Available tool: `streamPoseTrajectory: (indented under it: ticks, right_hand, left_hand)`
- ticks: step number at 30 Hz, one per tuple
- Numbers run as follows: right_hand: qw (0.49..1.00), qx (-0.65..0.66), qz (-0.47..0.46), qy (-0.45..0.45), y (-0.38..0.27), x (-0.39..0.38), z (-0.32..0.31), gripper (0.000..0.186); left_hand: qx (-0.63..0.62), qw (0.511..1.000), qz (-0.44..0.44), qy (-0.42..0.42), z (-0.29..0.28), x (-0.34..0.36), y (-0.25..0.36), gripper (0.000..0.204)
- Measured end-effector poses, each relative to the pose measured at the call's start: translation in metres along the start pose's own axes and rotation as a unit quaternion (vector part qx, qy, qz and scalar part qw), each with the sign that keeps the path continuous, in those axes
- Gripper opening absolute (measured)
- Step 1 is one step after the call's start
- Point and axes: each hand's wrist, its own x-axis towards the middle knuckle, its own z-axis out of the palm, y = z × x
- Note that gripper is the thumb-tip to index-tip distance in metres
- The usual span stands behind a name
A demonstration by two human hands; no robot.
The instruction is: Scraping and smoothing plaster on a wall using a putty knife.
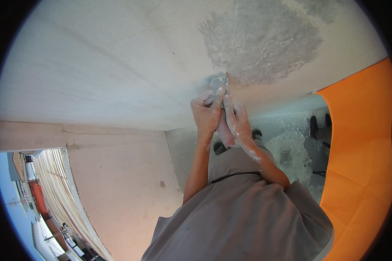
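Note:
My left hand [207, 114] and my right hand [237, 121] are close together in front of the wall, both dusted with white powder. Between them they grip a flat scraper [218, 80], its metal blade smeared with pale filler. The fingers close around it near the blade, and the blade's far edge is at or very near the wall. Below the hands a flat reddish-brown strip [224, 131] sticks out toward me; whether it is the scraper's handle I cannot tell. A rough grey patch [263, 43] on the wall lies just beyond the blade, to the right.
The pale wall [104, 56] has thin cracks and meets a side wall [126, 174] with a window opening [52, 182] at left. An orange sheet [361, 152] hangs at right. Another person's dark shoes [313, 127] stand on the splattered floor [287, 150] beside it.

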Motion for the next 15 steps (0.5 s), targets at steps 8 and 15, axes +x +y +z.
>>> streamPoseTrajectory:
  ticks: [8,15]
  right_hand:
    - [0.979,-0.104,-0.147,0.100,-0.008,0.009,-0.005,0.040]
    - [0.987,-0.051,-0.147,0.050,-0.013,0.005,-0.010,0.035]
  left_hand:
    - [-0.075,0.996,-0.052,0.014,0.013,0.009,-0.009,0.023]
    - [-0.145,0.988,-0.051,0.021,0.013,0.001,-0.014,0.021]
